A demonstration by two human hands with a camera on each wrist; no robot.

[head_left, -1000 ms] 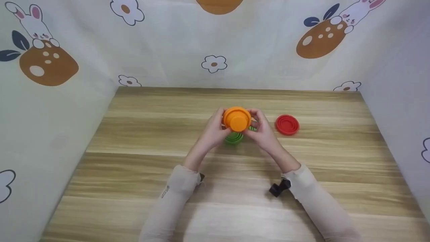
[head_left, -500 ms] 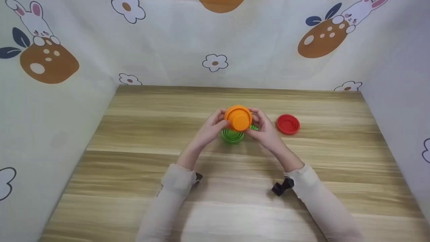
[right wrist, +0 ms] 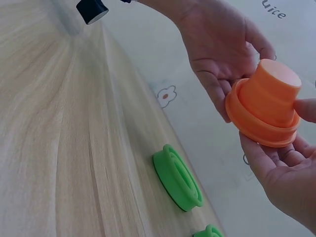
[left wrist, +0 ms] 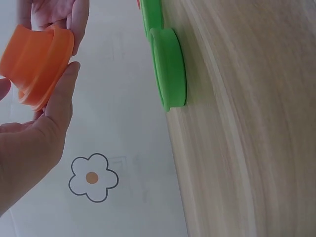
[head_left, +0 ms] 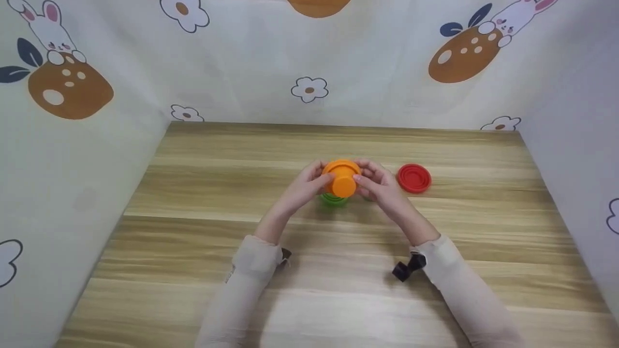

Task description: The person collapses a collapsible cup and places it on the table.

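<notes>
An orange collapsible cup (head_left: 344, 186) is held up off the table between both hands, its narrow base toward the head camera and standing out from the wide ring. My left hand (head_left: 301, 189) grips the left side, thumb on the narrow part and fingers round the rim (left wrist: 59, 64). The right hand (head_left: 385, 187) holds the opposite side the same way, its thumb against the narrow section (right wrist: 274, 96). Below the hands a flattened green collapsible cup (head_left: 333, 200) lies on the table. A second green cup (right wrist: 207, 232) is partly cut off in the right wrist view.
A flattened red collapsible cup (head_left: 414, 178) lies right of the hands on the wooden table (head_left: 193, 251). Patterned cloth walls (head_left: 242, 63) stand behind and at the sides. A black wrist camera (head_left: 406, 268) hangs by the right cuff.
The orange cup has tilted and come slightly lower, with more of its narrow part showing. The right thumb has moved up onto that part. The green cups are now more covered.
</notes>
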